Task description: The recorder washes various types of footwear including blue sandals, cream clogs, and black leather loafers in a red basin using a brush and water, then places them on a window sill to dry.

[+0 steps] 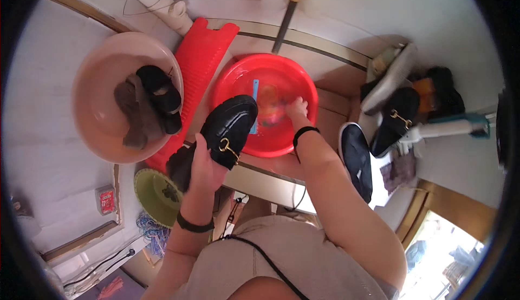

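My left hand (207, 172) grips a black loafer (231, 125) with a gold horsebit buckle, its toe pointing up and over the near-left rim of a red plastic basin (306, 80). My right hand (297, 107) reaches inside that basin, at its right side. Beside the right fingers is a blurred pink and orange thing (272, 115) in the water; whether the fingers hold it is unclear. A light-blue strip (255, 91) with a hole at its end, perhaps a brush handle, lies in the basin, partly hidden by the loafer's toe.
Left stands a pink basin (95, 113) with dark items; a red plastic washboard (207, 60) leans beside it. Below is a green basin (152, 198). At right are another black horsebit loafer (396, 125), a black slip-on shoe (355, 158) and a white pipe (447, 129).
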`<move>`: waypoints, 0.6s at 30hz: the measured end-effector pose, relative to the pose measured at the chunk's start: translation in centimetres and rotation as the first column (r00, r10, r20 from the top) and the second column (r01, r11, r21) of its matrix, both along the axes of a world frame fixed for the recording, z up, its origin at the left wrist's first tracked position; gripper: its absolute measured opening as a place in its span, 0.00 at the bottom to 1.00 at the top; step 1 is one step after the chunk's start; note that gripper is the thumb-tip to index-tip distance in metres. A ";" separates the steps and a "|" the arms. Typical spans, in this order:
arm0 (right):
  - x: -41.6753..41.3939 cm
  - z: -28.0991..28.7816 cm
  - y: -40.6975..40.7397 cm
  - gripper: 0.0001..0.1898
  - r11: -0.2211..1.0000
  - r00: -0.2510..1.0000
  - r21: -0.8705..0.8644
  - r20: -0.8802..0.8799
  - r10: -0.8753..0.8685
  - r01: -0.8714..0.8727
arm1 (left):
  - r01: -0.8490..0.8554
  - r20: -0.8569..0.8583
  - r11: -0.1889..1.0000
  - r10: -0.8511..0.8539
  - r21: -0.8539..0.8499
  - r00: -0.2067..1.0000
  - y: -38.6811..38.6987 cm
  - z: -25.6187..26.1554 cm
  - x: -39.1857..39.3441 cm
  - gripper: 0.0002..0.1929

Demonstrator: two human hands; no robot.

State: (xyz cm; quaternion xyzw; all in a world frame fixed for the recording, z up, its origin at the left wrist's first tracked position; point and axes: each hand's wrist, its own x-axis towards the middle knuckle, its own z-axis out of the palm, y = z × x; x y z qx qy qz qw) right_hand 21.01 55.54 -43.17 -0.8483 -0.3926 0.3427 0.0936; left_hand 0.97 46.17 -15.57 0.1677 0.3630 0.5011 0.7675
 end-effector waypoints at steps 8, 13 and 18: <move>-5.0 -7.3 -0.3 0.26 0.967 0.960 -0.212 0.211 0.183 -0.138 | -0.030 0.011 1.000 0.030 -0.006 0.999 1.8 -2.8 -2.7 0.33; 1.3 -5.1 0.5 0.17 0.981 0.449 -0.009 -0.888 -0.096 0.193 | -0.020 0.004 1.000 0.020 -0.016 1.000 3.5 -2.8 -2.0 0.32; -0.1 11.5 0.1 0.05 0.869 0.077 -0.046 -0.992 -0.096 0.492 | 0.008 -0.051 1.000 -0.009 -0.016 0.999 4.4 -2.1 -1.2 0.31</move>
